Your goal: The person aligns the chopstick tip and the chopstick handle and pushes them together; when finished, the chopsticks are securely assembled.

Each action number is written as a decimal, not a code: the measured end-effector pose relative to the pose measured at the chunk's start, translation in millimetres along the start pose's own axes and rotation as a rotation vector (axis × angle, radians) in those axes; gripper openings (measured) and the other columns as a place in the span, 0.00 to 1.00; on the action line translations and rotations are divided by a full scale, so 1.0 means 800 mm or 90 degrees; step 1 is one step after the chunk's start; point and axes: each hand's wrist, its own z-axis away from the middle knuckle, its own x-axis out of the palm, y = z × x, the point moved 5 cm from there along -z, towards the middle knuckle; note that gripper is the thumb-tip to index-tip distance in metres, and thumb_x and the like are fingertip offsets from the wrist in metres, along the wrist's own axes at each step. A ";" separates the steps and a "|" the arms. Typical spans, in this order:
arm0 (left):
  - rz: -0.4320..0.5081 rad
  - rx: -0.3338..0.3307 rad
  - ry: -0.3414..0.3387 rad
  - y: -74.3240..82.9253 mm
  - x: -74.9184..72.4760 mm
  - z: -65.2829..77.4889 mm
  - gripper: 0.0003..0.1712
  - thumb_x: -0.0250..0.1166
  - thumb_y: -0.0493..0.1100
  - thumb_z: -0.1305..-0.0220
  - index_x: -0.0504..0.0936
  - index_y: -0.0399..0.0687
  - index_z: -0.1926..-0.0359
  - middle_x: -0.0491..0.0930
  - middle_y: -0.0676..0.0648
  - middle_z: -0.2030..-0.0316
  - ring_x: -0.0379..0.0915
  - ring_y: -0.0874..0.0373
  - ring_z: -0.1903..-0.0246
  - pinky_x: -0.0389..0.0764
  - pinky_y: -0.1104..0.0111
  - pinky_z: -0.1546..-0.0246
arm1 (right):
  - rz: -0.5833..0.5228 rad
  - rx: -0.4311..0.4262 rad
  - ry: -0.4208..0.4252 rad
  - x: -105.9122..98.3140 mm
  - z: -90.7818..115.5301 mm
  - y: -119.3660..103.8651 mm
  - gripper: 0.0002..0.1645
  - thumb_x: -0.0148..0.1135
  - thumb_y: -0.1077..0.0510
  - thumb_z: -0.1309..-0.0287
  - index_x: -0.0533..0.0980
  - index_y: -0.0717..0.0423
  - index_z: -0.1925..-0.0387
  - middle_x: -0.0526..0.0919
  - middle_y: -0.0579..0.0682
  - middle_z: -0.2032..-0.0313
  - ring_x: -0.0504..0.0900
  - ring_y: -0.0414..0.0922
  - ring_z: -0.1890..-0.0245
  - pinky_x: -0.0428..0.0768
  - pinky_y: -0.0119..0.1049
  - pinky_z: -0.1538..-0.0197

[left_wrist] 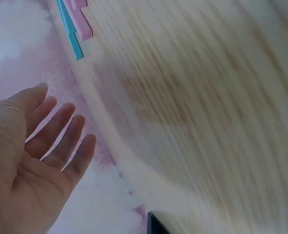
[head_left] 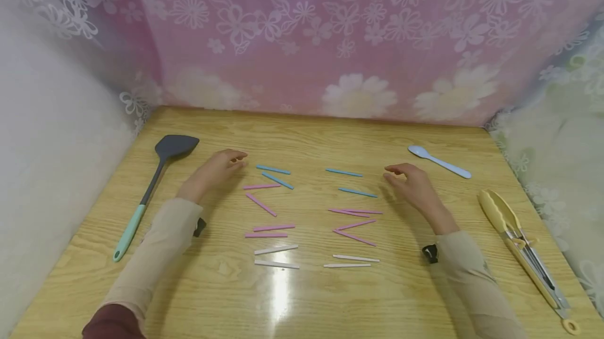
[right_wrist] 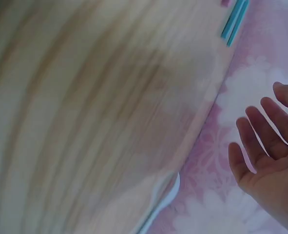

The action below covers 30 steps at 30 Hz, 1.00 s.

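Observation:
Both hands are raised over the table and hold nothing. The left hand [head_left: 214,174], fingers relaxed, is just left of two blue sticks [head_left: 273,170]. Below these in the same column lie several pink sticks [head_left: 261,205] and two white sticks [head_left: 276,264]. Right of another pair of blue sticks [head_left: 344,172] hovers the right hand [head_left: 417,192], its fingers loosely bent. That column also has several pink sticks [head_left: 355,226] and two white sticks [head_left: 356,258]. In the wrist views, the left palm [left_wrist: 41,180] and right palm [right_wrist: 275,170] show with fingers spread, apart from the sticks.
A dark turner with a mint handle [head_left: 129,231] lies at the table's left. On the right are a pale blue spoon [head_left: 443,163] and yellow-tipped tongs [head_left: 519,247]. Floral pink cloth [head_left: 302,61] hangs behind the wooden table [head_left: 212,302].

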 end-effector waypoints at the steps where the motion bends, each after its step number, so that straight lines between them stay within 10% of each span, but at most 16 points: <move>1: 0.011 0.002 -0.004 0.000 0.001 -0.002 0.24 0.51 0.42 0.27 0.67 0.33 0.36 0.67 0.33 0.38 0.65 0.39 0.41 0.70 0.49 0.41 | -0.010 0.007 -0.008 0.003 -0.002 0.000 0.21 0.56 0.54 0.33 0.77 0.67 0.49 0.79 0.66 0.51 0.75 0.60 0.50 0.72 0.57 0.45; 30: 0.064 0.068 -0.084 0.047 0.055 -0.063 0.13 0.61 0.38 0.34 0.82 0.36 0.52 0.79 0.41 0.52 0.74 0.50 0.52 0.78 0.64 0.51 | -0.035 -0.009 -0.136 0.078 -0.064 -0.038 0.17 0.61 0.59 0.37 0.78 0.66 0.51 0.82 0.61 0.55 0.80 0.55 0.55 0.78 0.49 0.49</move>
